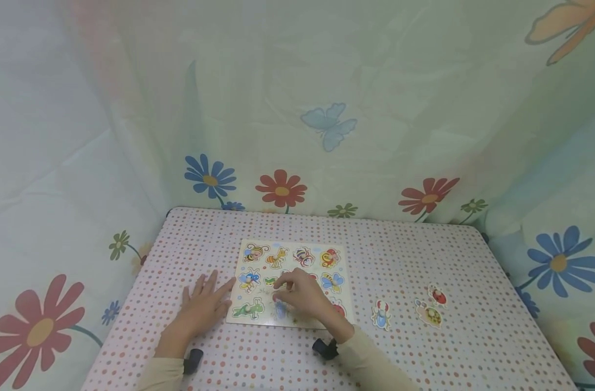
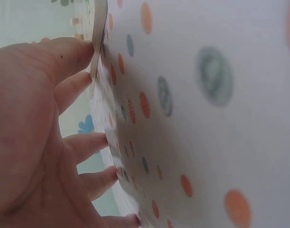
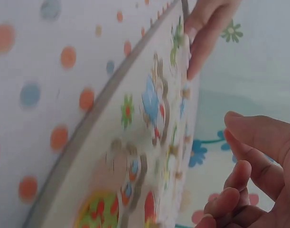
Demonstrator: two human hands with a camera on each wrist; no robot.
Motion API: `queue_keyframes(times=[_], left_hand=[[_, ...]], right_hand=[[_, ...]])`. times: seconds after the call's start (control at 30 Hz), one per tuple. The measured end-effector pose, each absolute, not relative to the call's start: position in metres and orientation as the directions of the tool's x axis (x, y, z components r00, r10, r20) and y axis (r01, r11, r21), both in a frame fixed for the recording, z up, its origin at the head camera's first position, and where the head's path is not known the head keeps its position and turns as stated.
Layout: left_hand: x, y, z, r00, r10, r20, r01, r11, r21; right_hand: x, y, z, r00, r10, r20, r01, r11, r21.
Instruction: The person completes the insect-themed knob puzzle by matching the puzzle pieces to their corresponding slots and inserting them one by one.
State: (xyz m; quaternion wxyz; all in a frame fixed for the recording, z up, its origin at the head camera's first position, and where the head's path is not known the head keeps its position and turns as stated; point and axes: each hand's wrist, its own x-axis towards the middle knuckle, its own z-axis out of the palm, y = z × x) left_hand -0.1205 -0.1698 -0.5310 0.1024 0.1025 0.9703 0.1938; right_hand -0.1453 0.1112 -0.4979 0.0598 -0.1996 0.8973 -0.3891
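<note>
A wooden insect puzzle board (image 1: 233, 312) lies on the table, with several insect pieces such as a bee (image 1: 254, 253) and a green caterpillar-like piece (image 1: 248, 309) in it. At its left edge my left hand (image 1: 201, 307) rests with fingers spread. In the left wrist view, the left thumb and a finger (image 2: 73, 92) touch the board's side, while other fingertips meet the cloth. Above the lower middle of the board hovers my right hand (image 1: 302, 293), fingers bent and thumb apart from the index finger. Nothing shows between the right fingers (image 3: 230, 190). A blue-winged insect picture (image 3: 151, 100) lies below them.
Right of the board lie three loose pieces: a blue beetle with red pincers (image 1: 382, 316), a yellowish spotted bug (image 1: 431, 315) and a red ladybug (image 1: 438, 296). Dotted cloth (image 1: 400, 255) covers the table. Flowered curtains (image 1: 258, 108) stand behind and beside it.
</note>
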Motion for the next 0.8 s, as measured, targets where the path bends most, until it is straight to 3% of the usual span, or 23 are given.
queue_keyframes(times=[0.8], left_hand=[[-0.12, -0.168, -0.528, -0.955, 0.236, -0.178, 0.153, 0.91, 0.386]], right_hand=[[-0.13, 0.219, -0.486, -0.985, -0.155, 0.079, -0.165, 0.681, -0.713]])
